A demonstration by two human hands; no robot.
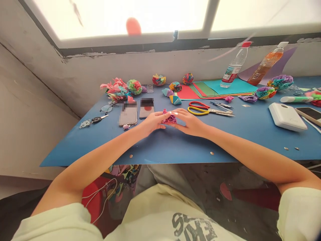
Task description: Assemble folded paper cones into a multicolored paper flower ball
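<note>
Between my two hands, just above the blue table (173, 147), is a pink and purple curled paper flower (170, 117). My left hand (155, 121) grips it from the left, thumb on top and fingers beneath. From the right, my right hand (190, 122) closes its fingers on the same flower. Part of the flower is hidden behind the fingertips. Scissors (210, 109) with one red and one yellow handle lie just beyond my right hand. Two phones, one pale (129, 113) and one dark (147, 108), lie beyond my left hand.
Folded paper balls (159, 79) and coloured sheets (225, 87) line the back by the wall. A clear water bottle (233, 70) and an orange drink bottle (267, 65) stand back right. A white power bank (287, 117) lies right; a key (99, 118) and glasses (107, 108) lie left.
</note>
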